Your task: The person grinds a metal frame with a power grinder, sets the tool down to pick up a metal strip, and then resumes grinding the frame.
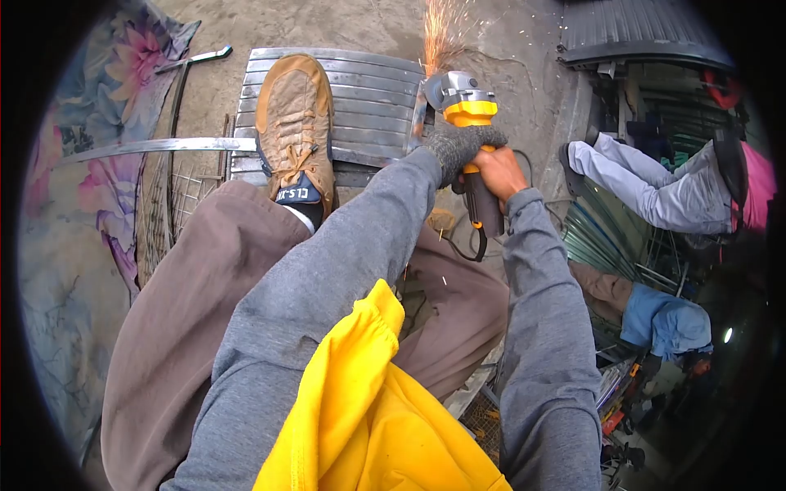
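We hold the grinder (470,110) at the panel's (372,88) right edge, near its far corner. Our gloved left hand (465,149) wraps the grinder's neck; we cannot tell whether its fingers are pressed together. Our bare right hand (501,173) curls around the handle, fingertips hidden. Sparks (440,37) fly past the far corner; the disc (434,92) is blurred, its contact point unclear. Our shoe (293,123) presses the panel's left side, hiding where the strip (176,145) ends. Dark rims cut off the flowered cloth (123,65) and a person in pink (757,188).
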`<state>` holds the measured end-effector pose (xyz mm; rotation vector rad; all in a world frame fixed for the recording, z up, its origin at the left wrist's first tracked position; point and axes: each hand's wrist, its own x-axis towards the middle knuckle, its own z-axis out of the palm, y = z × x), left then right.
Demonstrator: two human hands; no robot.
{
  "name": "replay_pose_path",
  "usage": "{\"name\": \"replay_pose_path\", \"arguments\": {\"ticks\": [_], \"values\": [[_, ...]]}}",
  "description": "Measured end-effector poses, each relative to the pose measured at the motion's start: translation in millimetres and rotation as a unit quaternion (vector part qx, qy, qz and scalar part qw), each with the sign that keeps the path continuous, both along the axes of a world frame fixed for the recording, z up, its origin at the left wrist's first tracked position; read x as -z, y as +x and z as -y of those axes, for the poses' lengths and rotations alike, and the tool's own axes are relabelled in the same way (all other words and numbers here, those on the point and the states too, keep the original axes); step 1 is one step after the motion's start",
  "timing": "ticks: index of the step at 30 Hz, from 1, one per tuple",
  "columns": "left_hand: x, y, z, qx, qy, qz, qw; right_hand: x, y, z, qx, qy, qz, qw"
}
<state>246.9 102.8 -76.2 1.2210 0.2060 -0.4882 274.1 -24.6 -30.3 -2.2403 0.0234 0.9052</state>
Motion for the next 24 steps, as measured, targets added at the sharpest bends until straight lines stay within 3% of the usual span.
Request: {"name": "replay_pose_path", "arguments": {"ticks": [3,5,6,7,9,11,12,15,17,18,21,23,24], "values": [[0.1,2.1,1.6,0.002,0.001,0.003,1.0,6.3,3.8,4.9,-0.146,-0.009,0.1,0.984],[0.8,3.4,2.1,0.0,0.0,0.006,1.0,-0.5,2.9,0.0,-0.002,0.01,0.018,1.0],[-0.1,4.7,3.4,-0.003,0.0,0.007,1.0,8.7,9.7,9.3,-0.002,0.011,0.017,1.0],[0.5,6.4,2.8,-0.005,-0.002,0.008,1.0,24.0,20.8,25.3,-0.145,0.017,0.105,0.984],[0.4,7.1,2.8,-0.012,-0.005,0.014,1.0,21.3,17.7,19.1,-0.283,0.025,0.184,0.941],[0.2,6.8,4.0,-0.013,-0.006,0.013,1.0,3.8,11.9,5.8,-0.074,0.04,0.028,0.996],[0.1,6.6,2.5,-0.009,-0.002,0.012,1.0,6.8,14.1,8.1,-0.074,0.041,0.029,0.996],[0.8,3.1,-0.5,-0.002,0.009,0.009,1.0,10.0,13.9,6.7,-0.205,0.011,0.124,0.971],[1.1,2.0,-0.3,0.003,0.014,0.007,1.0,5.4,9.0,2.2,-0.042,0.014,0.042,0.998],[1.3,1.7,-0.9,0.005,0.015,0.007,1.0,8.9,10.0,5.9,-0.042,0.013,0.043,0.998],[1.1,2.2,-1.5,0.01,0.019,0.009,1.0,9.5,9.0,8.2,-0.184,0.025,0.141,0.973],[1.9,1.7,-2.7,0.011,0.021,0.007,1.0,1.6,4.9,1.0,-0.057,0.029,0.053,0.997],[2.1,1.4,-2.7,0.013,0.022,0.006,1.0,1.2,4.9,-0.2,-0.059,0.029,0.052,0.996]]}}
